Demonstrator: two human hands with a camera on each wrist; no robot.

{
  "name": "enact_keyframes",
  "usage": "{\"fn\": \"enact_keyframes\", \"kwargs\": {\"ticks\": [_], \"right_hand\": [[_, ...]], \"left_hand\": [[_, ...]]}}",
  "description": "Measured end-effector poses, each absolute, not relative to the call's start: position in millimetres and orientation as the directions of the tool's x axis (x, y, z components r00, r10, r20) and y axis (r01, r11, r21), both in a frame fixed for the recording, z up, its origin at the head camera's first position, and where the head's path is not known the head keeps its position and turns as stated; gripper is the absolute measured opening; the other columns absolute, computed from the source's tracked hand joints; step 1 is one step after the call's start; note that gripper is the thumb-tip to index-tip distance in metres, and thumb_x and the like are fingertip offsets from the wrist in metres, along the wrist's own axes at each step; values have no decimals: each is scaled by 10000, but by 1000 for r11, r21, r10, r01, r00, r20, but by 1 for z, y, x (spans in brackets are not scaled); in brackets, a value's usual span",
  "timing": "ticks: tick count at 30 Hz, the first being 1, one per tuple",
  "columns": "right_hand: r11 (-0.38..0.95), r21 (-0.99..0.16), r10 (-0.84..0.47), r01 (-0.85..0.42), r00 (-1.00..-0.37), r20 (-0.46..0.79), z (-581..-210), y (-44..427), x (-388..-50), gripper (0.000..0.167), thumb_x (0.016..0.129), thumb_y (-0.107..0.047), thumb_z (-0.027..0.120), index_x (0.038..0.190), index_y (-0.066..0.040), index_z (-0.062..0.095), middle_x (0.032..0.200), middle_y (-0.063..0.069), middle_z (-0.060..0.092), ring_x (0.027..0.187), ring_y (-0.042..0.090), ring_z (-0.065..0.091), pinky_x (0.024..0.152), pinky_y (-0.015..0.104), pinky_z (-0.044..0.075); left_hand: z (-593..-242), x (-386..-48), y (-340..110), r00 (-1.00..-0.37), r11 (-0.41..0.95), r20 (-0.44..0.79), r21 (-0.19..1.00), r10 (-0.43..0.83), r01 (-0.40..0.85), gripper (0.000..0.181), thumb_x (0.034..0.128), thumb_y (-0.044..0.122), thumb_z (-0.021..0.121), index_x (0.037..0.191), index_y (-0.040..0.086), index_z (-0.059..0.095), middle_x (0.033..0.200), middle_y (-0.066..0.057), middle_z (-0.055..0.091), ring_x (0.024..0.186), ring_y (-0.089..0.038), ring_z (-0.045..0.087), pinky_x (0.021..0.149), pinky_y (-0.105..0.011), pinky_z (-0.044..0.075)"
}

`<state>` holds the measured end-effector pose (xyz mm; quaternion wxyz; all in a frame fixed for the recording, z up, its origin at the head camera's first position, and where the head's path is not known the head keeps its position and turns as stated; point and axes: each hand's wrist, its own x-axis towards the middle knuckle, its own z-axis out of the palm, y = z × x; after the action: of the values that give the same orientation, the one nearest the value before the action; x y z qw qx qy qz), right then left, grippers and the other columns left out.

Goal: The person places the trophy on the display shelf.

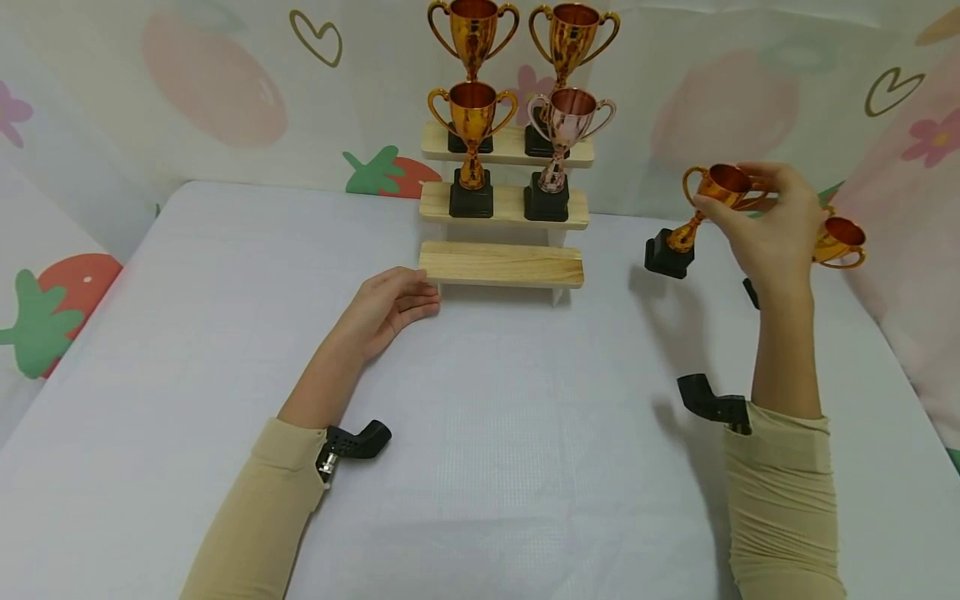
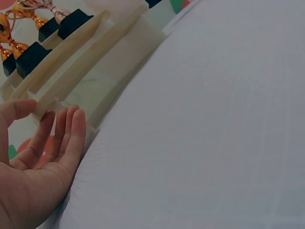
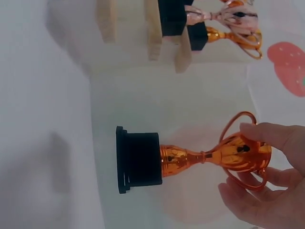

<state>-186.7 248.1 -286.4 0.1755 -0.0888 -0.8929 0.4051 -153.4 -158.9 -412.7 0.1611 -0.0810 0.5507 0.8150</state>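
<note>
My right hand (image 1: 783, 221) pinches a copper-orange trophy (image 1: 683, 237) by its cup. The trophy is tilted, its black base hanging above the table, as the shadow below shows. In the right wrist view, the thumb lies on the cup of the trophy (image 3: 238, 153), with the other fingers at its far side. My left hand (image 1: 386, 308) holds the left end of the lowest step of a wooden tiered stand (image 1: 501, 265). The left wrist view shows the thumb and index finger either side of that step's end (image 2: 45, 102). No trophy stands on the lowest step.
On the middle step stand a gold trophy (image 1: 472, 117) and a pinkish-silver trophy (image 1: 567, 125). Two more gold trophies stand on the top step, one being this trophy (image 1: 474, 33). Another gold trophy (image 1: 843, 236) is partly hidden behind my right wrist. A patterned cloth (image 1: 247, 158) hangs behind the white table.
</note>
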Motion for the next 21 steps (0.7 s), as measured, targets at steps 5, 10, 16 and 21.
{"fn": "enact_keyframes", "kwargs": {"ticks": [5,10,16,21], "right_hand": [[648,-762,279,-21,-924,263,-282,241,-183,611,906,-333,856,1428,-104,635,1131,-172,569,900,-55,536,762,129,482],[631,-772,253,-72,-922,293,-279,235,-179,584,897,-298,870,1399,-90,656,1087,-198,581,977,-37,528,818,142,495],[634,-765,225,-108,-921,317,-275,227,-172,542,898,-267,870,1371,-92,672,1075,-193,587,954,-21,553,786,134,505],[631,-756,175,-172,-918,355,-274,221,-169,508,900,-214,866,1346,-58,678,1048,-210,595,1026,-21,536,774,91,511]], "left_hand": [[-412,-153,-159,-934,-345,-313,869,173,-355,115,1120,137,508,1125,30,551,955,-48,685,910,-153,711,873,-226,633],[-412,-153,-159,-934,-350,-313,867,173,-355,113,1120,133,507,1121,31,556,954,-50,684,910,-157,712,873,-229,634],[-412,-153,-159,-935,-352,-307,867,177,-352,117,1122,131,501,1106,35,565,953,-52,686,911,-158,712,875,-233,634],[-412,-153,-158,-936,-358,-304,866,178,-349,116,1122,126,498,1103,31,562,945,-52,687,903,-158,713,866,-233,636]]}}
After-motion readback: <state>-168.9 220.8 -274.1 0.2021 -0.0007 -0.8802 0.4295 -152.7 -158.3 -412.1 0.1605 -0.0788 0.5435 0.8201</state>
